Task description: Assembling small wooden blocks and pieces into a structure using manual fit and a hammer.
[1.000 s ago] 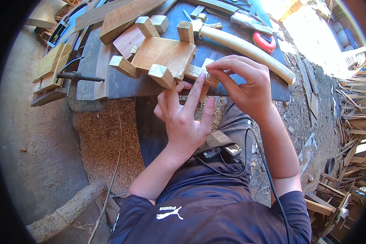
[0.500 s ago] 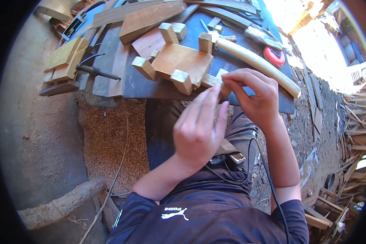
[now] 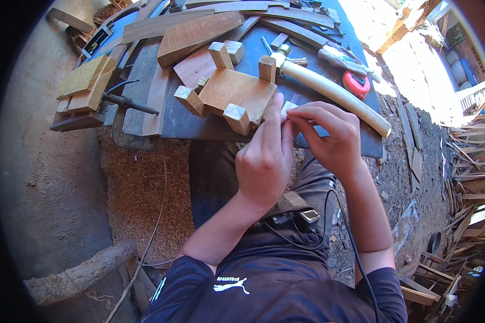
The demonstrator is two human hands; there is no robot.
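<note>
My left hand (image 3: 265, 164) and my right hand (image 3: 328, 132) meet at the fingertips by the near edge of the bench. Right thumb and forefinger pinch together; whatever lies between them is too small or hidden to tell. The left fingers point up and close in beside them, also around something hidden. Just beyond the fingertips shows a small pale wooden block end (image 3: 289, 106). Left of the hands sits a small wooden stool-like piece (image 3: 237, 91) with its stubby legs pointing up. Behind the hands a hammer (image 3: 334, 89) lies with its wooden handle slanting toward the right edge.
Boards and a thick wooden wedge (image 3: 196, 37) lie across the back of the blue bench top (image 3: 172, 116). A red tape measure (image 3: 356, 84) is at right. At left, a clamp (image 3: 132, 102) sits beside stacked yellowish blocks (image 3: 83, 81). A cable (image 3: 355, 242) runs over my lap.
My left hand has moved up to the right hand, its fingers now closing in. My right hand has shifted slightly left and down. The view has shifted a little.
</note>
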